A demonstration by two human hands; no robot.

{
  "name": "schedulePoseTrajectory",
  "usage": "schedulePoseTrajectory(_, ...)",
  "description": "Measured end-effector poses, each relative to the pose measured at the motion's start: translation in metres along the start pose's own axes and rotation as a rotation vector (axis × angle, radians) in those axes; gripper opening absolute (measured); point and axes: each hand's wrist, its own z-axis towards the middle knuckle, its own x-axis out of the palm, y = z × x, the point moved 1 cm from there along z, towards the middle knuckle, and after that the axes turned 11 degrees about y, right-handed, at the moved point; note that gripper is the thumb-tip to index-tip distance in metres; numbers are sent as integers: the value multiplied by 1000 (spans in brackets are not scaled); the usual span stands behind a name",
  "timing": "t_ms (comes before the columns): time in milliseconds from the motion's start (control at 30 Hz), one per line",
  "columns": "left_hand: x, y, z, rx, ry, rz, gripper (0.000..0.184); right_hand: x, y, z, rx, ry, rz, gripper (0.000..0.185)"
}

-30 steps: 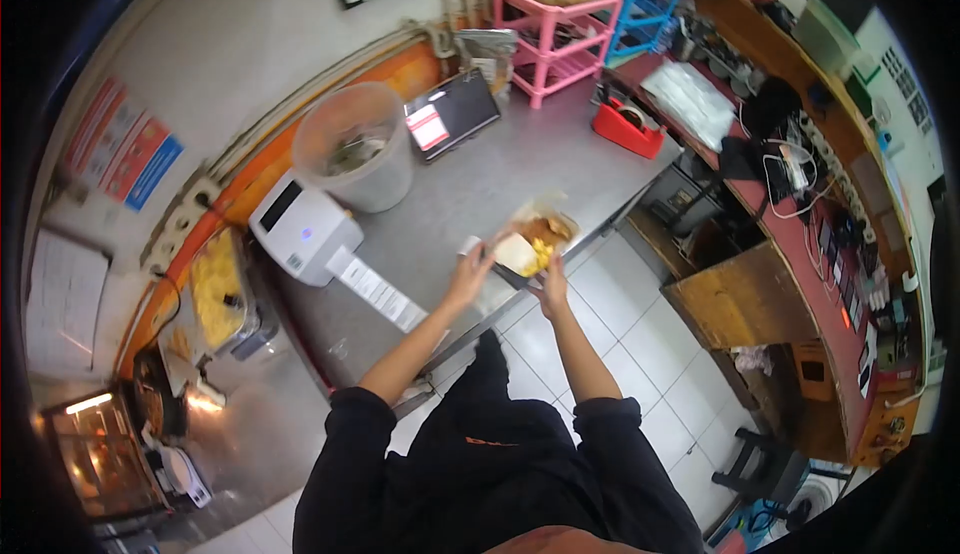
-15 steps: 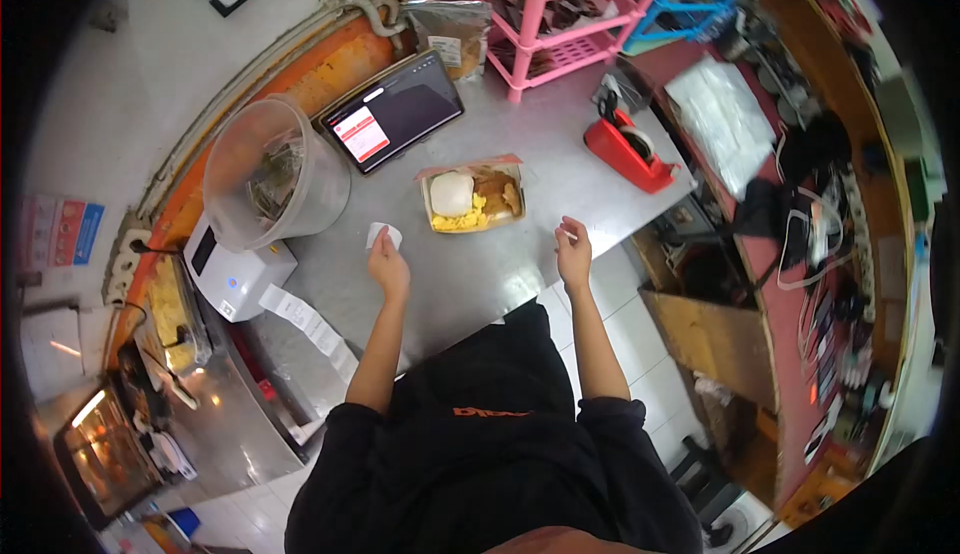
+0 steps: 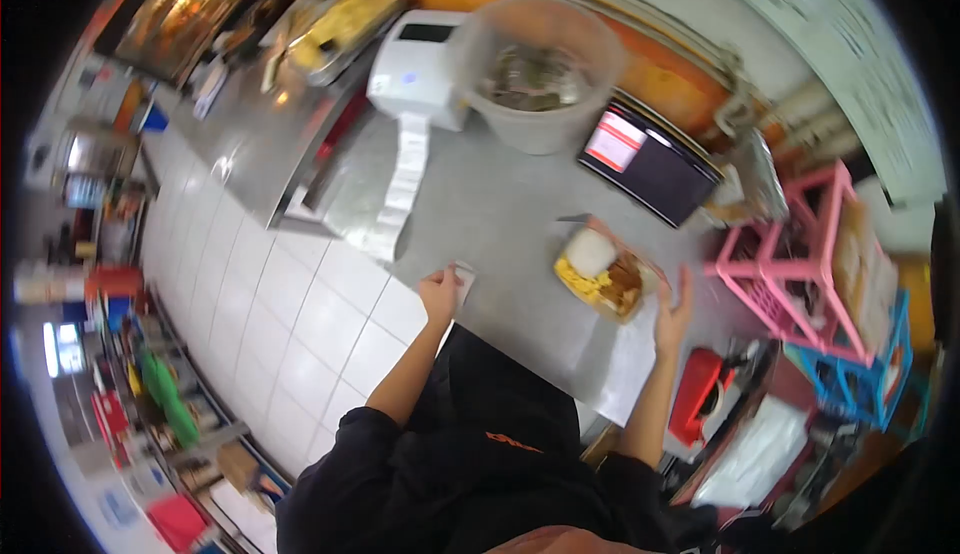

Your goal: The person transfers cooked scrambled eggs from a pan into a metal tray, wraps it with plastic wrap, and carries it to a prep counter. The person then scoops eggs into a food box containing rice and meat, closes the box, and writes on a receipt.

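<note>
My left hand (image 3: 438, 296) is closed on a small white paper slip (image 3: 466, 282) near the front edge of the metal counter (image 3: 500, 214). Beside the right side of an open cardboard food box (image 3: 594, 300) is my right hand (image 3: 672, 316), its fingers apart and holding nothing. Whether it touches the box I cannot tell. White rice (image 3: 591, 251), yellow scrambled egg (image 3: 581, 282) and a brown fried piece (image 3: 625, 284) lie in the box. From the white label printer (image 3: 415, 69) a long printed strip (image 3: 405, 184) hangs toward the counter edge.
Behind the box stand a large translucent bucket (image 3: 540, 132) and a tablet (image 3: 655, 166). To the right are a pink rack (image 3: 775, 274), a red tape dispenser (image 3: 690, 394) and white plastic bags (image 3: 755, 454). White floor tiles (image 3: 300, 304) lie to the left.
The view has swung left, showing more floor and shelving. My right hand has moved from the counter's front edge up beside the food box. My left hand still has the slip.
</note>
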Motion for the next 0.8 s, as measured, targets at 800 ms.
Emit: schedulePoseTrajectory(800,-251,-83,291,585,-97,449,39,608,418,246,-406,515,-355,48)
